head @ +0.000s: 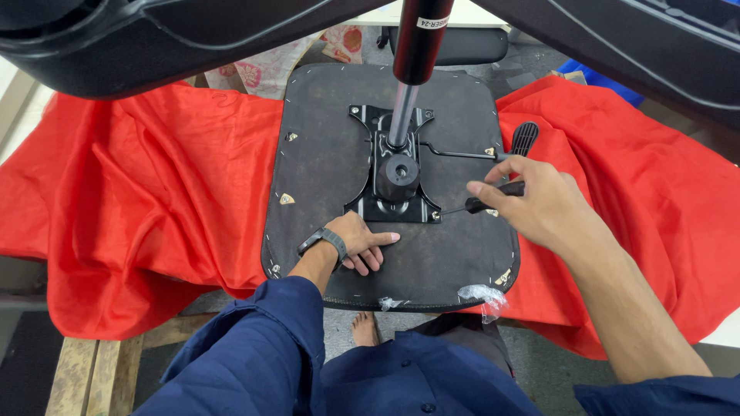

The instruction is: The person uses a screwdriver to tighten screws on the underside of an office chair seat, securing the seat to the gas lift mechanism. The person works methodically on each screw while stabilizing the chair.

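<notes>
From the head camera I look down on an upturned chair seat [331, 162], dark and roughly square, lying on a red cloth [146, 192] spread over the bench. A black metal mechanism plate [395, 166] sits at the middle of the seat's underside, with a shiny gas-lift column [402, 115] rising out of it toward me and a lever with a black paddle handle [524, 137] sticking out to the right.

My left hand [361, 245] lies flat on the seat just below the plate's lower left corner, palm down, fingers pressed together and pointing right; a dark watch [324, 240] is on the wrist. It holds nothing.

My right hand [539, 204] hovers over the seat's right side, fingers curled around the black handle of a screwdriver [482, 202]. Its thin shaft runs left and slightly down, the tip at the plate's lower right corner, by the screw there; I cannot tell whether it is seated.

The black chair base [154, 38] looms blurred across the top. Between my blue sleeves [254, 354] a bare foot [365, 327] shows on the floor.
</notes>
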